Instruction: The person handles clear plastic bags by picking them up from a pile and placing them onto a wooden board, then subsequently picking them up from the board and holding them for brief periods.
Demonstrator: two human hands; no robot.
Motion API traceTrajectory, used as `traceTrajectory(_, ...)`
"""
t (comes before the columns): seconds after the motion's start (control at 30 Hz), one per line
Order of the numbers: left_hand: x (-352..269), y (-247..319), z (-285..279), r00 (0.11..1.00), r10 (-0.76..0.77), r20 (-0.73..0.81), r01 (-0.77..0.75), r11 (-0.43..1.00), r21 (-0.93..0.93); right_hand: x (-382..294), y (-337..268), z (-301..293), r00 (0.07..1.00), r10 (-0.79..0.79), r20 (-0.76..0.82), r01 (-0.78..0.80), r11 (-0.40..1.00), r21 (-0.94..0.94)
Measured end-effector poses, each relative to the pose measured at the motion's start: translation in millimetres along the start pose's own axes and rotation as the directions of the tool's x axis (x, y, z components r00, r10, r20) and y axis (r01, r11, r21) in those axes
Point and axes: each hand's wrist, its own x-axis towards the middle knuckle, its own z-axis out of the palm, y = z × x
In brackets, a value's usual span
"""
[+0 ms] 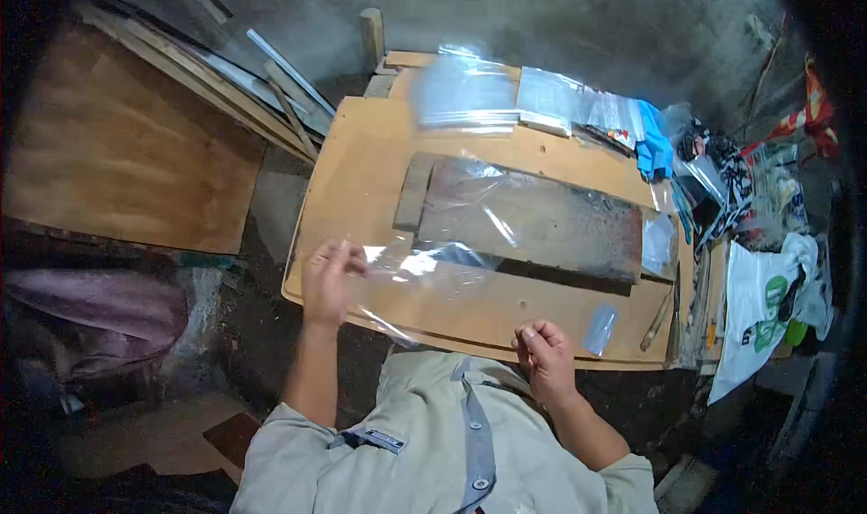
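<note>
My left hand [332, 280], over the left front of the wooden table [372, 148], pinches a clear plastic sheet or bag [433, 270] by its left side. The thin film spreads to the right, partly over a stained wooden board [535, 216] lying on the table. My right hand [545, 355] is at the front edge with thumb and fingers pressed together; whether something thin is between them cannot be told. A small clear plastic packet [601, 329] lies just right of it. Stacks of clear plastic bags [467, 97] line the back of the table.
Right of the packet lies a thin wooden-handled tool [656, 321]. A blue cloth or glove [653, 141] is at the back right. Plastic bags, including a white printed one [752, 311], crowd the right side. Long wooden strips [223, 94] and a plywood panel [129, 141] stand left.
</note>
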Motion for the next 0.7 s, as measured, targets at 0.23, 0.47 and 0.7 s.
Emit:
traceTrajectory(0.23, 25, -55, -96, 0.877, -0.078, -0.474, 0.15, 0.982, 0.117, 10, 9, 5, 0.999, 0.048, 0.019, -0.047, 0.997, -0.064)
traceTrajectory(0.47, 12, -103, -111, 0.856, -0.174, -0.487, 0.257, 0.96, 0.109, 16, 8, 8, 0.995, 0.089, 0.053, -0.079, 0.985, -0.155)
traceTrajectory(0.7, 7, -87, -92, 0.805, 0.001, -0.594, 0.381, 0.766, 0.518, 23, -1, 15, 0.995, 0.087, 0.044, -0.073, 0.965, -0.253)
